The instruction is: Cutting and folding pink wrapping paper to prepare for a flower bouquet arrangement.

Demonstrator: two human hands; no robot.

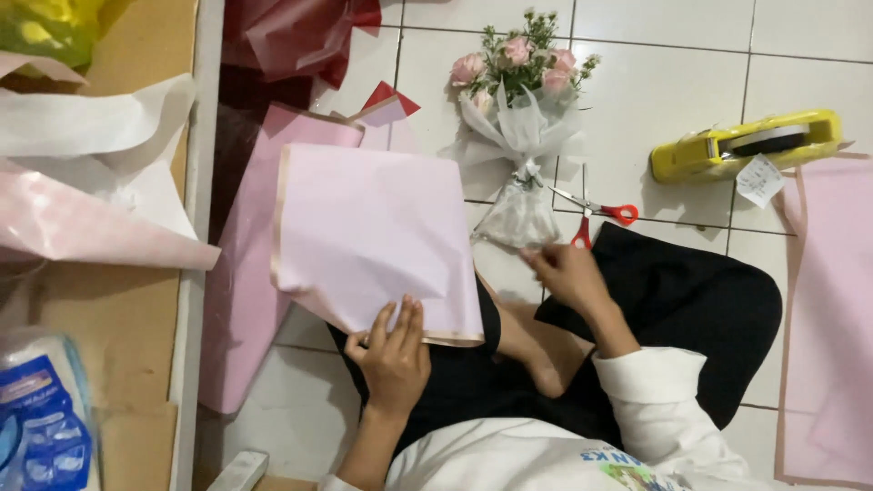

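Note:
My left hand (394,353) pinches the near edge of a folded pink wrapping sheet (364,232) with a tan border, held over my lap. My right hand (564,271) reaches forward, fingertips at the lower end of a small bouquet (518,109) of pink roses wrapped in white mesh, which lies on the white tiled floor (655,82). Red-handled scissors (596,214) lie just beyond my right hand, beside the bouquet's stem end. I sit cross-legged in dark trousers.
A yellow tape dispenser (741,145) rests on the floor at the right, with a pink sheet (832,318) beside it. More pink sheets (241,273) lie left, dark red paper (291,36) at the top. A cardboard shelf (118,300) on the left holds paper and a blue packet (41,427).

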